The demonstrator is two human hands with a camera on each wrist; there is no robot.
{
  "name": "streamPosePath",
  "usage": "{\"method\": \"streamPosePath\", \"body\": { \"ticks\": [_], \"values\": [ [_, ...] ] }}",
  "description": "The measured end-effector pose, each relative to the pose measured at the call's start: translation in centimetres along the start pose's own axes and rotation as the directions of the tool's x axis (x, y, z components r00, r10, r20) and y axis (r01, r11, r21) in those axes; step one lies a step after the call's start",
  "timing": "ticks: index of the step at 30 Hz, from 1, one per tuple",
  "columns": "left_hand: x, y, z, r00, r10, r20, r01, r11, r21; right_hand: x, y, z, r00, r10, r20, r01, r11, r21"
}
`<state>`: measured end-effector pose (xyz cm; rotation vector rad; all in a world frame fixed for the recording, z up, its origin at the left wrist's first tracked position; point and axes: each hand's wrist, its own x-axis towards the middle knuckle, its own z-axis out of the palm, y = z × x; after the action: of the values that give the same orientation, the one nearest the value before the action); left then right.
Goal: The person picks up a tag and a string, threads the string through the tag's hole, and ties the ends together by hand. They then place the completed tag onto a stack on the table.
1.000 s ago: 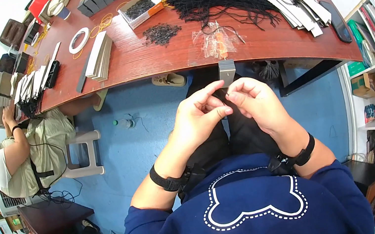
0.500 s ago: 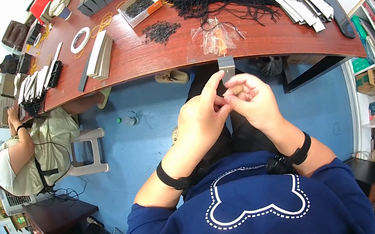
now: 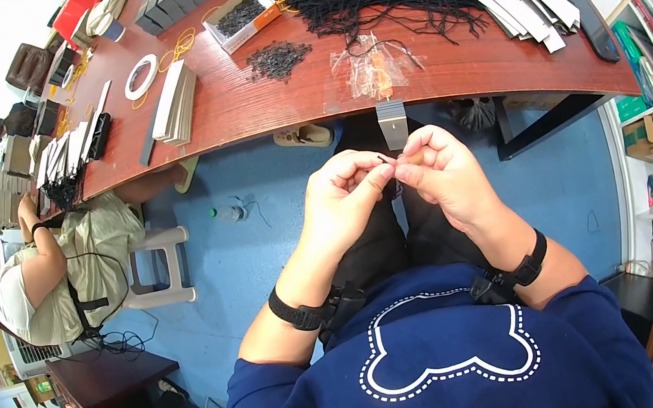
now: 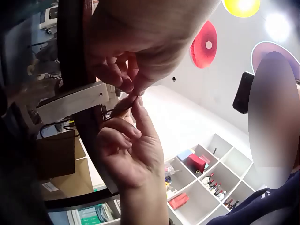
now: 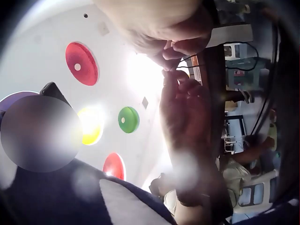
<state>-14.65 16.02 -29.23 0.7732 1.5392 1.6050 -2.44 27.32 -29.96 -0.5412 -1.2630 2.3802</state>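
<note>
My left hand (image 3: 343, 201) and right hand (image 3: 451, 177) meet fingertip to fingertip just below the table edge. Between them is a thin black cord (image 5: 241, 69), which loops away from the fingers in the right wrist view. The left thumb and index finger pinch a short dark bit of it, and the right thumb and index finger pinch close beside. Fingers hide most of the cord there. Just beyond the hands, a grey block-like strip (image 3: 393, 127) with a small hole juts from the table edge. It also shows beside the fingers in the left wrist view.
On the red-brown table (image 3: 231, 107) lie a clear plastic wrapper (image 3: 365, 75), a pile of small black pieces (image 3: 279, 60), a box of more (image 3: 241, 18), a heap of black cords (image 3: 387, 1) and white strips (image 3: 518, 4). Another person (image 3: 31, 265) sits at left.
The left index finger, stretched toward the grey strip earlier, has drawn back and bent against the thumb. A short dark bit of cord now shows at the left fingertips. The fingertips stay together.
</note>
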Motion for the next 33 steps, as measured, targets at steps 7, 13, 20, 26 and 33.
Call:
{"method": "streamPosePath", "body": {
  "ticks": [7, 13, 20, 26, 33],
  "values": [
    [-0.1, 0.3, -0.4, 0.998, 0.059, -0.019, -0.059, 0.998, -0.001, 0.0, 0.0, 0.2, 0.997, 0.046, 0.068, -0.042, 0.998, -0.05],
    [-0.2, 0.3, -0.3, 0.998, 0.055, -0.007, -0.055, 0.998, 0.006, -0.1, 0.0, 0.1, 0.995, 0.075, 0.071, -0.07, 0.995, -0.073],
    [-0.1, -0.4, -0.2, 0.992, 0.128, -0.006, -0.127, 0.986, 0.11, -0.1, -0.6, 0.2, 0.959, 0.26, 0.109, -0.27, 0.959, 0.084],
    [0.0, -0.9, -0.1, 0.958, 0.285, -0.032, -0.269, 0.934, 0.235, 0.2, 0.3, -0.4, 0.98, 0.157, 0.124, -0.14, 0.981, -0.137],
    [5.4, 1.7, -7.9, 0.804, 0.591, -0.064, -0.331, 0.536, 0.777, 0.4, -1.3, 0.1, 0.977, 0.14, 0.158, -0.104, 0.971, -0.217]
  ]
}}
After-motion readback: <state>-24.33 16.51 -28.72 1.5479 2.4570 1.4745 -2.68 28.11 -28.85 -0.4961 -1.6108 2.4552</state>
